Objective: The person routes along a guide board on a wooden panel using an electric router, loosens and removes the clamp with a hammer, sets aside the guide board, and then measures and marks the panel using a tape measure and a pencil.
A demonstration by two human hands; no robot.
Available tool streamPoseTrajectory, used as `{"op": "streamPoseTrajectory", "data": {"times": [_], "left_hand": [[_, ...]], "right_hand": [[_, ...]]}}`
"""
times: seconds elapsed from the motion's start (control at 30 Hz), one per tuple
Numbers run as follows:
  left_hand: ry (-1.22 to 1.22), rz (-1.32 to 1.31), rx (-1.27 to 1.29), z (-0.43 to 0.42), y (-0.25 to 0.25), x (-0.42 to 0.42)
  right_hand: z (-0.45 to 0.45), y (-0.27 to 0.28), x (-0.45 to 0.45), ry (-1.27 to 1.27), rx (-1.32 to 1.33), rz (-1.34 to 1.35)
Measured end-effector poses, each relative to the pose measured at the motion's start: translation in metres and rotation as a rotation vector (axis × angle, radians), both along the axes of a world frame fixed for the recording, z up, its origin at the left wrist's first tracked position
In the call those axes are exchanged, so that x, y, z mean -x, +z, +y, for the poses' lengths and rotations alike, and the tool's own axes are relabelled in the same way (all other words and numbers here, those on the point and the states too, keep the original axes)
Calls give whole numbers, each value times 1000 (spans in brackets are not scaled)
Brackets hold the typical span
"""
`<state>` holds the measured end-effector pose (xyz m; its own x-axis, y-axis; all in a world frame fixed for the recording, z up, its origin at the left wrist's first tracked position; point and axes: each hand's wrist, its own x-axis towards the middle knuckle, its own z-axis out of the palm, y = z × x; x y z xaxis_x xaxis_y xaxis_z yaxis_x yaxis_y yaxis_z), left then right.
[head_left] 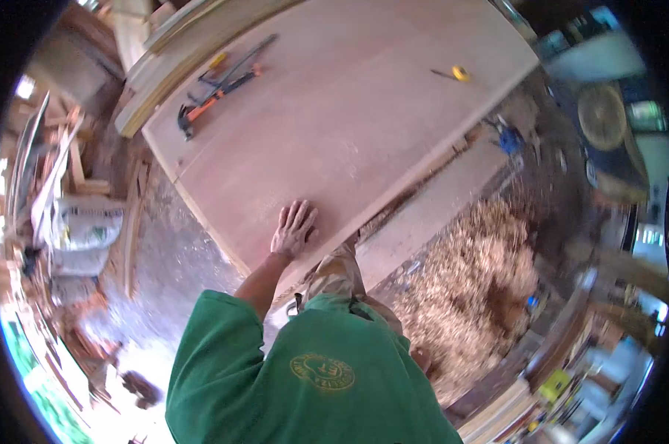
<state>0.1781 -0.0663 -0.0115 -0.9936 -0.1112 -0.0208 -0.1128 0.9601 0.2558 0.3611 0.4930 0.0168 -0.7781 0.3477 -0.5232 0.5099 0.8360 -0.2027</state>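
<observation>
My left hand [295, 229] lies flat on the near end of a wide, pale wooden board [334, 140], fingers stretched out and slightly apart. Only a small part of my right hand [421, 357] shows, low beside the green shirt; its fingers are hidden. Toward the board's far left rests a hammer [190, 118] with orange on its handle. Against it lies a long dark bar-like tool [253, 55], with a small yellow item [218, 61] close by. A yellow tape measure [460, 72] sits near the right side, beside a thin dark stick [443, 74].
A large heap of wood shavings [471, 288] covers the floor at right. Thick planks [164, 74] border the board's upper left. White sacks [90, 226] and scrap wood stand at left. A blue object [509, 140] is past the board's right edge; stacked timber [501, 414] fills the lower right.
</observation>
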Motion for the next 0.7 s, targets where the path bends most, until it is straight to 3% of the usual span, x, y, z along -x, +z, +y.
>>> {"op": "streamPoseTrajectory", "data": {"times": [0.1,0.13,0.17,0.2,0.23,0.27,0.3,0.37,0.4,0.43,0.47,0.5,0.57,0.6,0.67,0.7], "left_hand": [[-39,-6,-106,-4,-14,-4],[35,15,-116,-11,-15,9],[232,-40,14,-19,-15,15],[403,-141,130,-12,-13,5],[722,-2,36,-3,-14,4],[1038,202,-22,-18,-12,33],[1062,220,-17,-31,2,61],[1230,115,92,-21,20,95],[1014,-162,177,7,1,114],[700,-509,-237,34,32,138],[85,-499,90,74,41,152],[73,-143,182,116,6,166],[-120,-8,28,144,-5,194],[-85,-8,30,141,8,213],[28,317,-215,113,70,234],[200,385,-235,88,106,232]], "right_hand": [[-9,-13,162,120,-41,50],[46,-92,196,208,32,65],[87,-126,264,479,73,151],[15,-67,286,1231,-332,618],[-51,30,360,619,-141,-156],[5,-29,399,546,226,157],[-79,61,438,554,86,261],[-100,105,516,594,-27,306],[-96,112,553,567,7,392],[-97,116,582,537,47,483],[-104,120,597,550,37,468],[-117,125,612,541,48,509],[-137,117,639,574,79,560],[-140,96,650,693,143,576],[-152,77,663,845,216,562],[-168,69,659,875,220,485]]}}
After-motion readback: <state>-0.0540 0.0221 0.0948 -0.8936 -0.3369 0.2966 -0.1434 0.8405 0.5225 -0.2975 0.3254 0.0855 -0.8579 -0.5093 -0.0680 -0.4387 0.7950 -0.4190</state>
